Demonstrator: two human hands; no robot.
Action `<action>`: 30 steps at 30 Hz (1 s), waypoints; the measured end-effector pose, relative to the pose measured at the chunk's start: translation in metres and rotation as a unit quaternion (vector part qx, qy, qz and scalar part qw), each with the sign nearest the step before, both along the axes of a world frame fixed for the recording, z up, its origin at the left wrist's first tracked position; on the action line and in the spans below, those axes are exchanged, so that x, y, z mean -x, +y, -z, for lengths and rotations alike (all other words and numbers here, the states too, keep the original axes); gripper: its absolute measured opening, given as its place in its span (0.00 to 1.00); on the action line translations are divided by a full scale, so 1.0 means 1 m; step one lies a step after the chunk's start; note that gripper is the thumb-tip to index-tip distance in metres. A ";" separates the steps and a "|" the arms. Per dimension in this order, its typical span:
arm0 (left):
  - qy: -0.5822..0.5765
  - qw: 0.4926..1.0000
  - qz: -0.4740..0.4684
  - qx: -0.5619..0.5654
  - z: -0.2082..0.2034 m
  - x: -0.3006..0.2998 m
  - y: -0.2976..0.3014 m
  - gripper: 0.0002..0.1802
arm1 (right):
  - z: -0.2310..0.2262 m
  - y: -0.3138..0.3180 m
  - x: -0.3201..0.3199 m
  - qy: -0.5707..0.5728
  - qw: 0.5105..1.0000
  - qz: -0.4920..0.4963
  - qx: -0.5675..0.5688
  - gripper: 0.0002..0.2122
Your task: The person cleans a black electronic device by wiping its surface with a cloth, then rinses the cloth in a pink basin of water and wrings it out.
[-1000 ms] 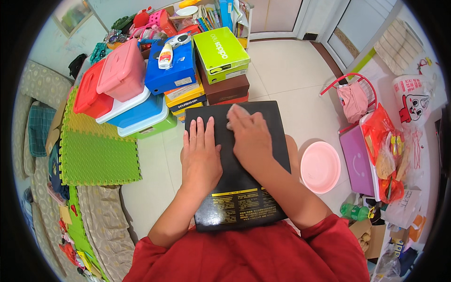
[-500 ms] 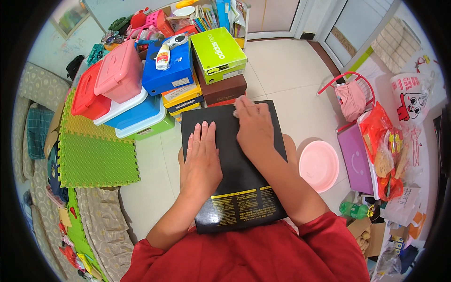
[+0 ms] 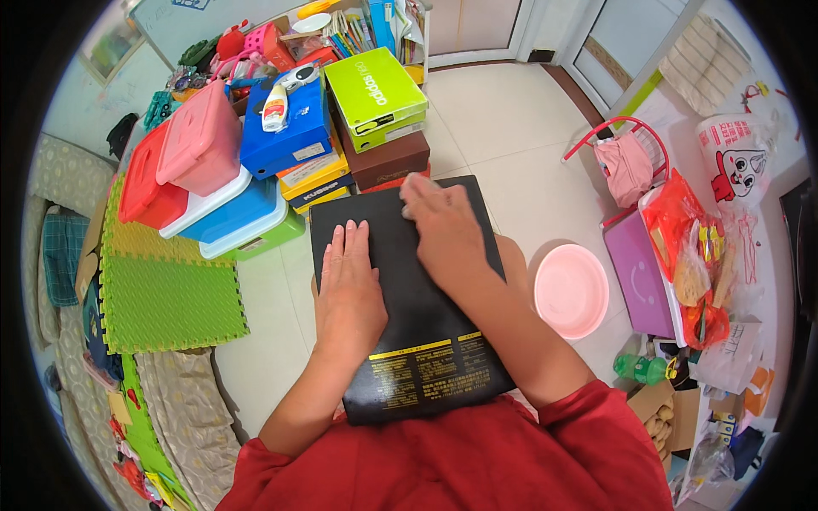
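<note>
Right hand [image 3: 443, 228]: fingers bunched close together, pressing a pale cloth [image 3: 408, 194] onto the black box [image 3: 407, 294] near its far edge; cloth mostly hidden under the fingers. Left hand [image 3: 349, 294]: flat on the same lid, left of and nearer the body than the grip, fingers straight and almost together. Vs. the first frame: right hand and cloth are farther up the lid, close to the far edge; left hand about where it was on it; whole scene has shifted left in view. The box sits under both hands, across the lap [image 3: 511, 264]. Below that, pale tiled floor [image 3: 498, 119]; green foam mat [image 3: 170, 298] well left of the grip, door [image 3: 630, 47] far ahead-right. Containers: just past the grip, ahead-left, brown shoebox [image 3: 388, 160] with lime shoebox [image 3: 375, 94] on top; left of those, blue shoebox [image 3: 294, 132] carrying a white bottle [image 3: 274, 109]. Further left, stacked lidded bins, pink bin [image 3: 200, 145] included. Right of the grip, pink basin [image 3: 571, 291]; beyond it, purple bin [image 3: 637, 272] topped with red bags and packets. Back-right, carton [image 3: 682, 417] holding brown rounded items.
</note>
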State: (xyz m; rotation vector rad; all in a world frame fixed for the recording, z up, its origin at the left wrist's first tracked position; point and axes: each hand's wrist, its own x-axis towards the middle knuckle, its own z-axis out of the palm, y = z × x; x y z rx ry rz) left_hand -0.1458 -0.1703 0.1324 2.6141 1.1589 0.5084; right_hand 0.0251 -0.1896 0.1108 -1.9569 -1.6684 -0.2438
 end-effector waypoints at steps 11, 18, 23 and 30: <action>0.021 0.998 0.036 -0.049 -0.002 0.002 -0.001 0.34 | 0.011 -0.027 -0.077 0.143 0.972 0.179 -0.054 0.18; 0.062 0.987 0.139 0.052 -0.024 -0.009 -0.021 0.32 | 0.005 -0.031 -0.066 0.172 0.976 -0.039 -0.131 0.16; 0.113 0.986 0.108 0.060 -0.022 -0.014 -0.030 0.42 | -0.002 -0.052 -0.046 0.137 0.987 -0.040 -0.078 0.14; 0.125 0.984 0.121 0.038 -0.020 -0.013 -0.029 0.40 | -0.023 -0.070 -0.024 0.123 0.991 -0.058 -0.004 0.15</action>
